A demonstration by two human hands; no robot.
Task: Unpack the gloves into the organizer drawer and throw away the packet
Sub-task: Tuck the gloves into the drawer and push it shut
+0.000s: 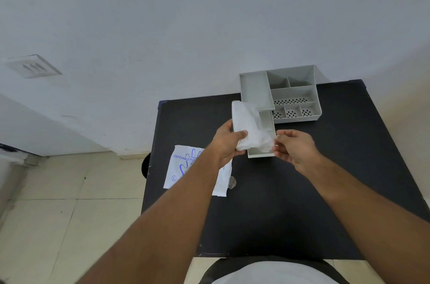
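A folded stack of translucent white gloves (250,125) hangs over the pulled-out drawer (261,154) of the grey organizer (293,92). My left hand (226,142) grips the stack's left side, thumb on top. My right hand (294,147) pinches the stack's lower right corner at the drawer's right wall. The white packet (186,167) with blue glove print lies flat on the black table (267,202) at its left edge, partly hidden under my left forearm.
The organizer stands at the table's far edge against the white wall, with several open compartments, some perforated. A dark round bin (145,165) peeks out beside the table's left edge, on the tiled floor. A wall vent (32,66) sits far left.
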